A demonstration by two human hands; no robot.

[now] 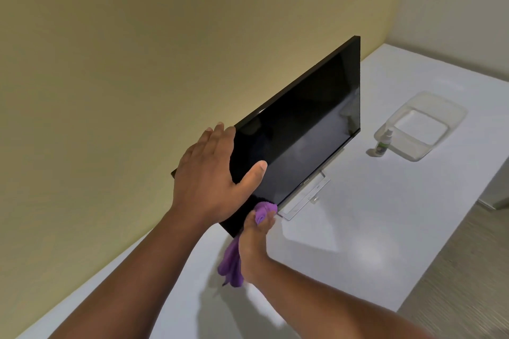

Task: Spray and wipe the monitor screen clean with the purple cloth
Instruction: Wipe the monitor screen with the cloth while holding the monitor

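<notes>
A black monitor [303, 129] stands on a white table [371, 215], its dark screen facing right. My left hand [212, 173] grips the monitor's near top corner, fingers behind it and thumb on the screen. My right hand [254, 242] holds the bunched purple cloth [263, 210] and presses it against the screen's near lower corner; the rest of the cloth hangs below my wrist. A small spray bottle [382, 144] stands on the table to the right, apart from both hands.
A clear plastic tub [424, 124] sits behind the spray bottle at the right. The monitor's flat stand [305, 198] lies under the screen. A yellowish wall runs behind the monitor. The table's right edge drops to a striped floor [462, 270].
</notes>
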